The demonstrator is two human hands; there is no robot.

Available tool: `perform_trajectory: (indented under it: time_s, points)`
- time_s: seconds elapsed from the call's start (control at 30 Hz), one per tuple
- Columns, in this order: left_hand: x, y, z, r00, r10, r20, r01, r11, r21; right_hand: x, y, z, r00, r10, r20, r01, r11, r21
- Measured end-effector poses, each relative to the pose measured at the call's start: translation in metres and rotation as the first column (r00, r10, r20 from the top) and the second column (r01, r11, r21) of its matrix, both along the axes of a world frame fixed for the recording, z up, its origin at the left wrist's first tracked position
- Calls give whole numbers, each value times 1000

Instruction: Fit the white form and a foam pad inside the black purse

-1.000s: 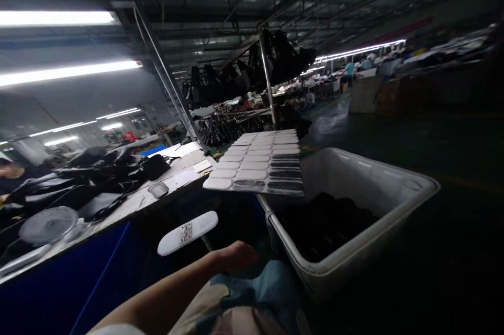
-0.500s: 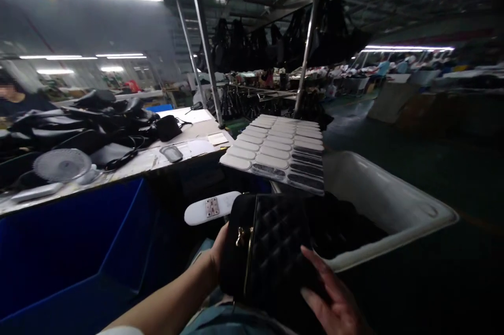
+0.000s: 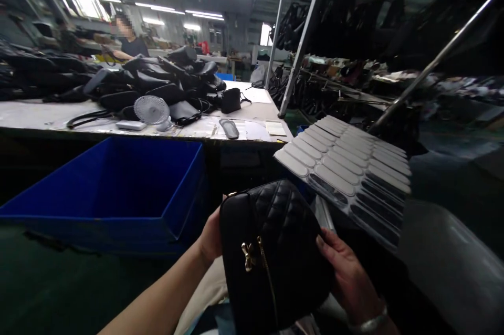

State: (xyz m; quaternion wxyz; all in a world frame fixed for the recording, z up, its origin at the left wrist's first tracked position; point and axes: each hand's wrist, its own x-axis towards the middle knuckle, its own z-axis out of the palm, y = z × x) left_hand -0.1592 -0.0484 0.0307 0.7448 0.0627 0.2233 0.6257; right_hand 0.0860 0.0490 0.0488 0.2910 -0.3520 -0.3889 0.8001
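A black quilted bag (image 3: 291, 267) with a gold zipper and a small gold bow ornament (image 3: 247, 256) is held upright in front of me. My left hand (image 3: 212, 235) grips its left side, the fingers partly hidden behind it. On the right side my right hand (image 3: 342, 261) pinches the bag's edge, with the thumb on the front. Just beyond the bag, to the right, a slanted board (image 3: 303, 180) carries rows of pale and dark oval pieces.
An open blue bin (image 3: 173, 219) stands to the left. Behind it a white worktable (image 3: 260, 109) bears a heap of black bags (image 3: 157, 80) and a small fan (image 3: 151, 110). A pale tub (image 3: 449, 256) is at the right, metal poles (image 3: 305, 35) rise behind, and a person (image 3: 132, 43) sits across the table.
My view has swung left toward the blue bin and table. The bag has been turned more upright, and my right hand has moved from its front to its right edge.
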Motion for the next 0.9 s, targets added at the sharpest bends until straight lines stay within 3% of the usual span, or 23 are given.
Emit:
perform_trajectory:
  time_s: [0.1,0.2,0.27,0.37,0.5,0.57,0.67,0.8,0.9]
  points:
    - [-30,13,5,988,118,-95,-115,993,34,-35,18,18,973,222,-65,-226,972,-61]
    - [-49,22,2,974,41,-223,-49,998,-32,-68,26,18,904,420,-80,-427,897,-111]
    - [-54,22,-7,963,-31,-268,6,995,-95,-81,27,11,879,474,-55,-477,868,-140]
    - [-57,11,-26,956,-44,-290,-3,987,-159,-78,27,-3,860,510,-18,-507,851,-139]
    - [-54,-11,-49,961,14,-277,-79,972,-223,-41,22,-21,814,580,-6,-577,809,-112]
    - [-52,-18,-55,965,61,-254,-127,959,-253,-24,14,-28,823,567,30,-560,819,-121]
    - [-52,-17,-54,974,90,-209,-150,944,-292,-18,0,-28,908,412,83,-399,907,-135]
    - [-55,-3,-43,989,30,-143,-72,952,-299,-44,-2,-9,977,161,137,-147,984,-105]
    - [-61,15,-47,980,29,-195,-96,935,-340,-74,14,4,981,117,155,-110,993,-51]
